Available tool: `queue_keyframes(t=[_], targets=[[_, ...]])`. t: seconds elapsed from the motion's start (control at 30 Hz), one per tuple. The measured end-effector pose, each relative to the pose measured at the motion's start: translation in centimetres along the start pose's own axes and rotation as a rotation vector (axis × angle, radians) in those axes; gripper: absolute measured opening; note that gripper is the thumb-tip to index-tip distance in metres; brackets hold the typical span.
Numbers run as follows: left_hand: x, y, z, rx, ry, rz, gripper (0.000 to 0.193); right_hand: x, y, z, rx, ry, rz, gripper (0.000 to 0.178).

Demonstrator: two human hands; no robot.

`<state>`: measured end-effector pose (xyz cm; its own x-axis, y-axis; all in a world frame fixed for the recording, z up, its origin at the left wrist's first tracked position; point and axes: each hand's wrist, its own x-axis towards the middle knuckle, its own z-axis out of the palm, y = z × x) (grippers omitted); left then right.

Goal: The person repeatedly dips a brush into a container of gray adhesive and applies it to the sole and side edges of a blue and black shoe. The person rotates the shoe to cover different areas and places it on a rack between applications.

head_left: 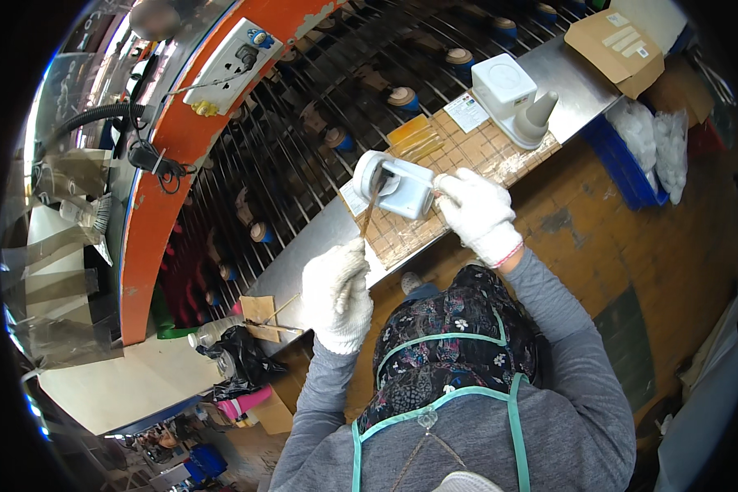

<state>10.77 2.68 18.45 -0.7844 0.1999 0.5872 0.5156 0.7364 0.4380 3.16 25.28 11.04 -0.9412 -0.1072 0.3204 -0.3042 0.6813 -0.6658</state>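
Note:
My left hand [336, 299], in a white knit glove, is closed around the lower end of a thin brown stick [369, 215]. The stick's far end reaches the round opening of a pale grey-white hollow piece [410, 195]. This piece lies tilted, with a ring-shaped end and a boxy body; what the stick's tip does inside is hidden. My right hand [477, 215], gloved too, grips the piece by its right side. Beneath them a worn brown board [398, 238] lies on the metal ledge. A similar white piece [507, 86] with a cone stands upright at the board's right end.
Yellow strips [416, 138] and a printed card [466, 112] lie on the board. Beyond is a rack of metal rods [303, 164] with blue-based holders. An orange curved frame [160, 189] rises at left. A cardboard box [615, 49] and a blue bin [619, 160] stand at right.

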Motion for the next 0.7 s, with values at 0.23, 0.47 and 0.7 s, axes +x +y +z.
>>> queue_keyframes(t=[0.23,0.47,0.7], targets=[[0.5,0.1,-0.7,0.133,-0.162,0.169,0.037,-0.8,0.0,-2.0,0.331,-0.054,0.053,0.014],[0.1,-1.2,-0.3,0.134,-0.177,0.198,0.035,-1.9,-0.1,-0.1,0.47,-0.01,-0.044,0.015],[-2.0,-1.8,1.5,-0.258,0.196,-0.045,0.012,-1.3,0.7,2.6,0.466,0.056,0.022,0.014]])
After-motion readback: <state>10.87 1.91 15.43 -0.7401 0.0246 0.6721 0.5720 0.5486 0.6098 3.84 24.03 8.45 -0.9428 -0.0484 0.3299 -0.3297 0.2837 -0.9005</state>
